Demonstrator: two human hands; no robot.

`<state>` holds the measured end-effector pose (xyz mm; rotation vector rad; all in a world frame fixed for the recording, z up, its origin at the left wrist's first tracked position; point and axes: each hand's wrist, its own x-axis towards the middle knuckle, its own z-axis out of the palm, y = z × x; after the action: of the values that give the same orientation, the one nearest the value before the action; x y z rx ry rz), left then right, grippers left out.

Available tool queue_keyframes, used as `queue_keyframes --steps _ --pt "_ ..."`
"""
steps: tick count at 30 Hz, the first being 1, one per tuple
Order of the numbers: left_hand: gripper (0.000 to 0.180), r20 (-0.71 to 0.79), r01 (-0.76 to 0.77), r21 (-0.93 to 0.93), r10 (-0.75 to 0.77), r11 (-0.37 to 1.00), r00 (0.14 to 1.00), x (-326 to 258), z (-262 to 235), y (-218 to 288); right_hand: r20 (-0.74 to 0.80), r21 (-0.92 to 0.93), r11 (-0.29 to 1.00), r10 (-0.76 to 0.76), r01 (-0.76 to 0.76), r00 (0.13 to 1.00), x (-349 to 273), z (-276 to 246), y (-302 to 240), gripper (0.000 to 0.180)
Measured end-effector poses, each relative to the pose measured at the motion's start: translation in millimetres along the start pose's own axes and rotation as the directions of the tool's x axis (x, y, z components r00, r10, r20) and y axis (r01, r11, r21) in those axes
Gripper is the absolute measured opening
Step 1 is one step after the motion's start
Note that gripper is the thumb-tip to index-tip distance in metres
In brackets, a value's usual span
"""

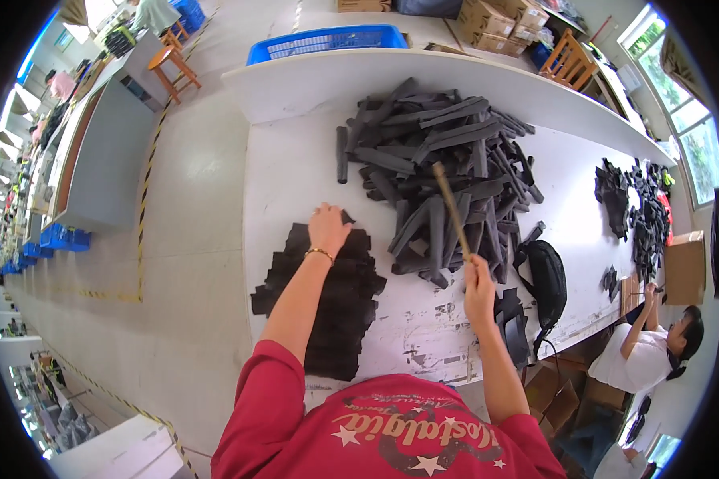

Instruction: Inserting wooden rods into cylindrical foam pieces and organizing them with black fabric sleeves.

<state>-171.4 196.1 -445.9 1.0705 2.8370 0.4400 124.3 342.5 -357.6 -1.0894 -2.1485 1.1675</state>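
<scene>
My left hand (328, 231) is at the far end of a flat spread of overlapping black fabric-like pieces (319, 319). Its fingers are curled over one dark strip (347, 217), whose end sticks out between thumb and forefinger. In my right hand (479, 294) is a thin, straight tan stick (454, 209), held by its near end and slanting away to the left. Its far part lies over a big, loose heap of dark grey folded strips (439, 152). A single strip (342, 155) lies at the heap's left edge.
Right of the heap sit a black waist bag (545, 281) and a small stack of dark pieces (513, 326). A raised white board (455, 70) edges the table's far side, with a blue basket (327, 40) beyond. At the right, another person (643, 351) works near more black pieces (647, 215).
</scene>
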Motion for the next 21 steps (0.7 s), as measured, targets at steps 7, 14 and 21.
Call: queue_keyframes --steps 7,14,21 --pt "0.022 0.021 0.307 0.039 -0.308 0.951 0.951 31 43 -45 0.080 0.024 0.999 0.038 -0.040 0.996 -12 -13 23 0.022" --pt "0.007 -0.047 -0.222 -0.442 0.224 0.869 0.973 21 -20 -18 0.307 -0.146 0.979 -0.091 0.142 0.947 -4 -36 13 0.018" --pt "0.003 -0.087 -0.386 -0.467 0.393 0.796 0.915 -24 -75 16 0.427 -0.196 0.972 -0.036 0.131 0.903 -14 -55 -20 0.017"
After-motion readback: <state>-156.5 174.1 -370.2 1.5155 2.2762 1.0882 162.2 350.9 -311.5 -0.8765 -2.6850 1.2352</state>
